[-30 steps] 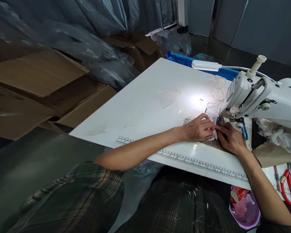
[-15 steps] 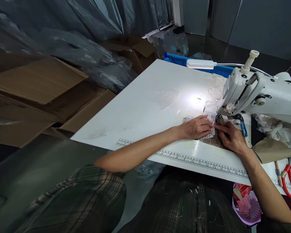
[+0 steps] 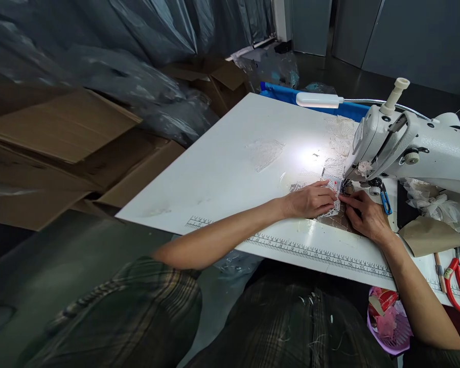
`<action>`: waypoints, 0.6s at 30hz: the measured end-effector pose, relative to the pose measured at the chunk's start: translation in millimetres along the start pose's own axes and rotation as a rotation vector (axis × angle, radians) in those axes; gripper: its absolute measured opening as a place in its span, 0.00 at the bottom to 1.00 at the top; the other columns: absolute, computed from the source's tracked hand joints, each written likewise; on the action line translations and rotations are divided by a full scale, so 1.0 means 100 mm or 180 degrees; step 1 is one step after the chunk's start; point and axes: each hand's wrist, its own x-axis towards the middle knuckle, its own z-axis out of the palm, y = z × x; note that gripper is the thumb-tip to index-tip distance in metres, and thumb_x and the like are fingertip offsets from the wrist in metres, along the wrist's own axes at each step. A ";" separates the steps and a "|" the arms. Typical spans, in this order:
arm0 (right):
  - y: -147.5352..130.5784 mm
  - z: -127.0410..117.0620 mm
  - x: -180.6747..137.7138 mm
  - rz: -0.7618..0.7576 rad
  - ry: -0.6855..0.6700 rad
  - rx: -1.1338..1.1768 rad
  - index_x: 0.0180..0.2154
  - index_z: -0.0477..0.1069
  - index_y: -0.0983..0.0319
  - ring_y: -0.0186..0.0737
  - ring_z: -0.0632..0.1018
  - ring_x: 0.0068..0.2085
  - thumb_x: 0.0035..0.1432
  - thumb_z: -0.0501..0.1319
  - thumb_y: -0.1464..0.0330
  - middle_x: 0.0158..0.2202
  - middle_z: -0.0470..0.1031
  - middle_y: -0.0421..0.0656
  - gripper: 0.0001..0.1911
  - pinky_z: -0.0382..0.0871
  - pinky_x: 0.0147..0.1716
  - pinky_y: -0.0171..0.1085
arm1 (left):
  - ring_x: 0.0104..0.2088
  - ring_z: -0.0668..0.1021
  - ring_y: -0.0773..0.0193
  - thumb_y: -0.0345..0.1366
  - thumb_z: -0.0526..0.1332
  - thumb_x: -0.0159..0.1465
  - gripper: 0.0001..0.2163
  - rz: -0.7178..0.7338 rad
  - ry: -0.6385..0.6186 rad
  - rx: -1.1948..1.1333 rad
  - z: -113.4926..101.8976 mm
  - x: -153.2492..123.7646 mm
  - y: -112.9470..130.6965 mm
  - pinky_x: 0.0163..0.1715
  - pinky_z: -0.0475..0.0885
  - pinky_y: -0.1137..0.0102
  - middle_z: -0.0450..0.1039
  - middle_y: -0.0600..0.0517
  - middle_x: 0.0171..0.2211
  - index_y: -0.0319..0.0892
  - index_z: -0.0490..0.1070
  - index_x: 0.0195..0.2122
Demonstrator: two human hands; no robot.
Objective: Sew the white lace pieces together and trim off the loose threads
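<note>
A small piece of white lace (image 3: pixel 335 205) lies under the needle end of the white sewing machine (image 3: pixel 371 138). Over its left part rests my left hand (image 3: pixel 310 200), palm down, fingers stretched out and lying flat on the lace. From the other side, my right hand (image 3: pixel 366 217) reaches in just in front of the presser foot (image 3: pixel 344 185). Its thumb and index finger close on the lace's right edge; the fingertips are too small to make out fully. Behind the needle, more gathered lace (image 3: pixel 339 135) trails over the white table (image 3: pixel 214 168).
A separate lace piece (image 3: pixel 266 153) lies left of the machine. A ruler strip (image 3: pixel 306 251) runs along the front edge. Red-handled cutters (image 3: pixel 458 286), brown paper (image 3: pixel 431 236) and a purple basket (image 3: pixel 394 340) are at right. Cardboard boxes (image 3: pixel 57 125) stand at left.
The view has shifted very slightly. Both hands and the lace stay in nearly the same place by the needle.
</note>
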 end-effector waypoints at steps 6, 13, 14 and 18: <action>0.05 -0.01 -0.04 -0.0370 0.0224 0.0264 0.51 0.79 0.55 0.41 0.80 0.41 0.64 0.53 0.68 0.43 0.79 0.46 0.20 0.76 0.42 0.40 | 0.46 0.82 0.64 0.32 0.54 0.73 0.11 0.0121 0.0053 0.0119 0.01 0.01 -0.01 0.60 0.73 0.57 0.81 0.47 0.42 0.39 0.77 0.41; -0.04 -0.04 -0.05 -0.0743 0.0103 -0.0366 0.46 0.82 0.55 0.39 0.78 0.38 0.63 0.56 0.69 0.42 0.76 0.46 0.17 0.74 0.36 0.36 | 0.44 0.81 0.66 0.34 0.54 0.73 0.11 0.0091 0.0073 0.0109 0.00 0.00 0.01 0.61 0.71 0.58 0.81 0.49 0.42 0.41 0.76 0.39; -0.04 -0.04 -0.05 -0.0792 0.0112 -0.0448 0.46 0.81 0.55 0.39 0.78 0.38 0.63 0.56 0.69 0.42 0.76 0.47 0.17 0.74 0.35 0.36 | 0.43 0.81 0.66 0.35 0.54 0.73 0.11 0.0113 0.0157 0.0086 -0.01 0.00 0.01 0.61 0.70 0.58 0.81 0.49 0.42 0.41 0.76 0.39; -0.05 -0.03 -0.05 -0.0930 0.0140 -0.0674 0.49 0.80 0.56 0.40 0.77 0.38 0.63 0.56 0.70 0.41 0.76 0.47 0.17 0.72 0.33 0.35 | 0.41 0.81 0.64 0.36 0.53 0.73 0.12 0.0007 0.0442 0.0260 -0.07 0.02 0.01 0.57 0.70 0.57 0.81 0.48 0.40 0.40 0.75 0.39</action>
